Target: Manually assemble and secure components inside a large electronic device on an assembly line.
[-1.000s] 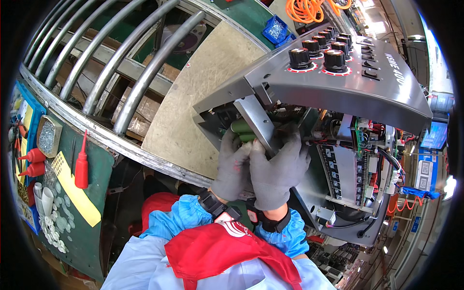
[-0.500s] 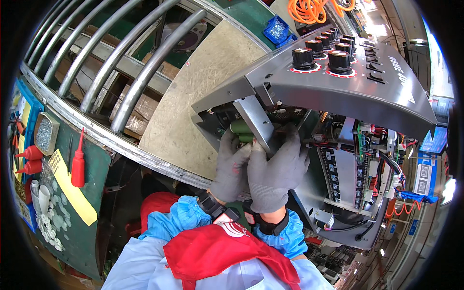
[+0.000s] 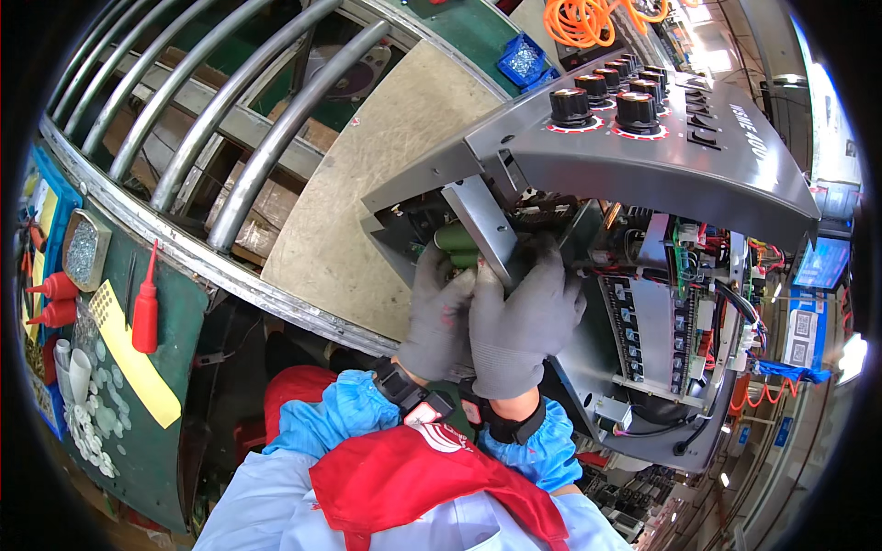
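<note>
Apparently I'm working by feel at the green cylinders (image 3: 457, 240), just beyond the fingers of the left hand (image 3: 435, 321); those of the right hand (image 3: 521, 329) reach around the metal bracket (image 3: 480, 219). Fingers curl, tips hidden; I can't tell any pinch. Next calls for small moves: casing (image 3: 606, 170) edges crowd beyond them, leaving room back toward the wrists

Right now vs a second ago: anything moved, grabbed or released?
No visible grab or release; only a slight shift of the whole view. Unchanged: left hand by the green cylinders, right hand at the metal bracket's lower end, fingertips partly hidden. Grey control panel and red nozzle bottle stay put.
</note>
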Motion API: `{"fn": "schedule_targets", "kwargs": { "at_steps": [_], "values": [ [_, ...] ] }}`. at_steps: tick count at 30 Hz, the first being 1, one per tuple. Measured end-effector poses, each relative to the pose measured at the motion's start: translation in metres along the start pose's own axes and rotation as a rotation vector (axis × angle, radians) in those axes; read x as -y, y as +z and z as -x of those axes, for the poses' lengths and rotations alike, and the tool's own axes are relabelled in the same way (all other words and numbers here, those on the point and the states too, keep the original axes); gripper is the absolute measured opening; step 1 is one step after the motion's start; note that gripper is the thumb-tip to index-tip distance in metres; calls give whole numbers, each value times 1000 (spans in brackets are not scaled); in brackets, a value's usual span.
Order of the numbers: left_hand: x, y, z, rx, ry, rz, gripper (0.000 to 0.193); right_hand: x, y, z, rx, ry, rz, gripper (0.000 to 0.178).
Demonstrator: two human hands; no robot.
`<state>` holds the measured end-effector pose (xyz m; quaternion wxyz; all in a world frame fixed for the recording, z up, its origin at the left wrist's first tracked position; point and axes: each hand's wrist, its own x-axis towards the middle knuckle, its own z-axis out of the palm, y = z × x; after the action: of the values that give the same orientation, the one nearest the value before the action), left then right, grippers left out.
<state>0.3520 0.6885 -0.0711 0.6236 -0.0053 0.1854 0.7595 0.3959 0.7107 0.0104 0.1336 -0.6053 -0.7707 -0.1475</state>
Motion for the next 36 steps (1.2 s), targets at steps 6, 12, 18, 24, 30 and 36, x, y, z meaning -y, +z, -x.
{"fn": "schedule_targets", "kwargs": {
  "at_steps": [6,12,18,24,30,36],
  "values": [
    [5,-1,-2,-17,4,-47,56,-3,5,1,-79,-46,-47,60],
    [8,-4,-4,-3,7,9,57,-4,2,4,-41,-13,-82,64],
    [4,-5,-6,34,44,-56,61,-6,-2,7,-90,7,-154,72],
    [-2,-1,1,-26,-49,-75,67,-50,-56,46,-142,-39,-528,57],
    [1,2,5,-57,-113,-143,66,-101,-48,57,54,-239,-333,19],
    [0,2,4,-71,-80,-9,61,-100,-37,52,-20,-296,-456,12]
  ]
}}
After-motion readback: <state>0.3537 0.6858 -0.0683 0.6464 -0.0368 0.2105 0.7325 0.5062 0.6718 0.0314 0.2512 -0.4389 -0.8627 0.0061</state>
